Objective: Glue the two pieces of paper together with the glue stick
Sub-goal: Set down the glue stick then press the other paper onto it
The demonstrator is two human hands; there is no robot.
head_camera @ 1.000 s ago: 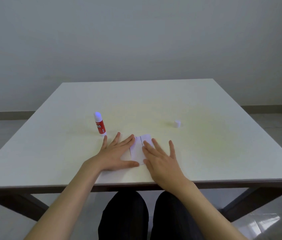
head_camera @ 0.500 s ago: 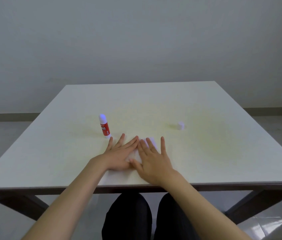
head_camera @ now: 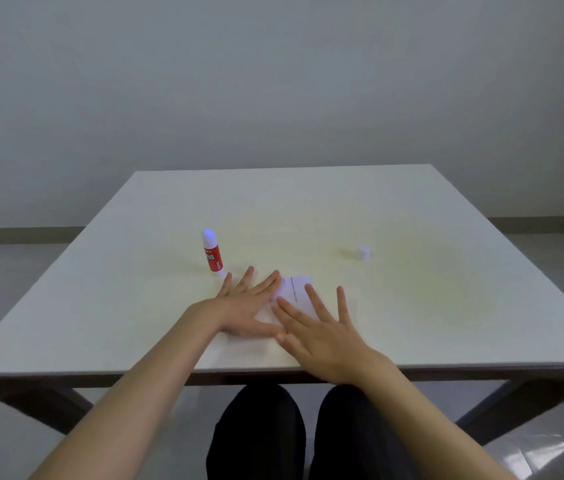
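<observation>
White paper [head_camera: 296,292] is lying flat on the pale table [head_camera: 412,306], near the front edge, and both hands are resting on it. The left hand [head_camera: 247,310] is lying palm down with fingers spread, covering the left part of the paper; it is pressing, not gripping anything. The right hand [head_camera: 322,336] is also flat and spread, fingers pointing away and a little to the left, covering the near right part of the paper; it is not grasping anything either. Between the two hands a strip of the paper with a thin printed line is showing. I cannot tell if it is one sheet or two. The glue stick [head_camera: 212,252], red with a white top, is standing upright just beyond the left hand's fingertips, not touching them. A small white cap [head_camera: 363,252] is sitting well apart to the right.
</observation>
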